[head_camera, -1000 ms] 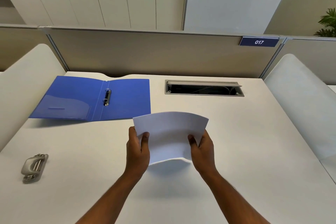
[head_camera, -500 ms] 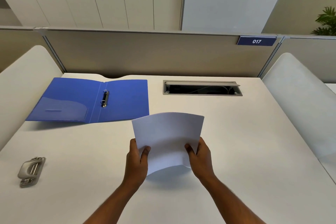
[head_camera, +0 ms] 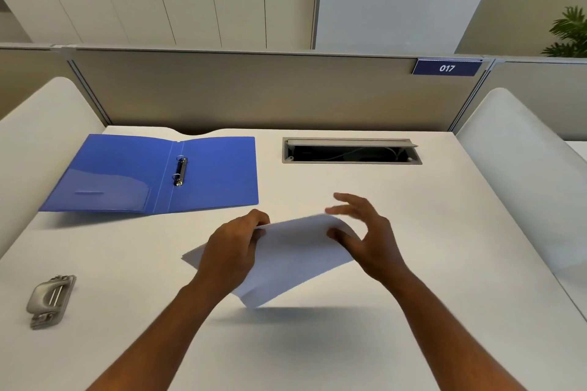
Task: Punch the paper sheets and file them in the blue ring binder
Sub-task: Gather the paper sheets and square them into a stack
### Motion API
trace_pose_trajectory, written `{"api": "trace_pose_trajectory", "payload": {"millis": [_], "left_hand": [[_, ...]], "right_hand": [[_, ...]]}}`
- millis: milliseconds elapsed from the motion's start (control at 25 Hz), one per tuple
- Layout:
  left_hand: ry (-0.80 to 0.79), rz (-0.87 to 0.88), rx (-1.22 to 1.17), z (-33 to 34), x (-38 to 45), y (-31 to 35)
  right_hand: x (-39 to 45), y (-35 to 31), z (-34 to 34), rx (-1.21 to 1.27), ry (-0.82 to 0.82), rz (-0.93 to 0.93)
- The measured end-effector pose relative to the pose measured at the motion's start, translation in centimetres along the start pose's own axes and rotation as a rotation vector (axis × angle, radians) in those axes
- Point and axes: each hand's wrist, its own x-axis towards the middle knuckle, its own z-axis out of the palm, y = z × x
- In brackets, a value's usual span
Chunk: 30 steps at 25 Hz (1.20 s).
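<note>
Nearest the camera, the thin stack of white paper sheets [head_camera: 286,260] is held clear of the white tabletop [head_camera: 413,263], tilted, one corner hanging low over its own shadow. Left hand [head_camera: 235,251] is closed on the stack's left edge, fingers curled over the top. Right hand [head_camera: 365,238] is spread open; its thumb appears to touch the right edge, the other fingers are lifted off and blurred. So only the left hand really has a grip.

Grey metal two-hole punch [head_camera: 50,300] sits at the near left of the tabletop, well apart from the sheets. Farther back left, the blue plastic ring binder [head_camera: 127,174] lies open and flat, metal rings [head_camera: 180,171] looking shut, nothing filed.

Judgement: sheets not yet punched; task is early.

Risks: with a one-sided grip the sheets may fan or slide out of square, so the holes would not line up. The drooping corner could catch the tabletop and crease. The rings need opening before filing.
</note>
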Motion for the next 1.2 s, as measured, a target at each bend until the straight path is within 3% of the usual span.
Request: {"api": "trace_pose_trajectory", "payload": {"millis": [80, 160, 280, 320, 400, 480, 680, 800, 960, 1200], "left_hand": [[0.025, 0.012, -0.051, 0.2, 0.0, 0.8], [0.200, -0.061, -0.070, 0.1, -0.4, 0.5], [0.505, -0.419, -0.372, -0.4, -2.4, -1.9], [0.488, -0.555, -0.606, -0.6, -2.9, -2.4], [0.304, -0.716, -0.978, -0.1, -3.6, -3.1], [0.185, -0.752, -0.930, 0.7, -3.8, -2.7], [0.315, -0.718, -0.770, 1.6, -4.2, -0.1], [0.363, -0.694, -0.684, 2.4, -6.0, 0.1], [0.265, -0.725, -0.630, 3.7, -8.7, -0.7], [0.248, -0.721, -0.632, 4.2, -9.1, -1.5]], "right_hand": [[-0.2, 0.5, 0.8, 0.060, -0.047, 0.053], [-0.8, 1.8, 1.4, 0.112, 0.009, 0.125], [-2.1, 3.1, 1.1, 0.289, 0.103, 0.235], [-2.4, 3.2, 1.0, 0.366, 0.130, 0.268], [-2.7, 3.1, 1.1, 0.461, 0.164, 0.290], [-2.5, 3.3, 1.6, 0.461, 0.212, 0.290], [-2.2, 3.8, 3.0, 0.443, 0.345, 0.326], [-2.9, 4.5, 3.9, 0.432, 0.322, 0.347], [-4.5, 5.8, 5.4, 0.444, 0.191, 0.469], [-5.2, 6.2, 5.7, 0.423, 0.249, 0.518]]}}
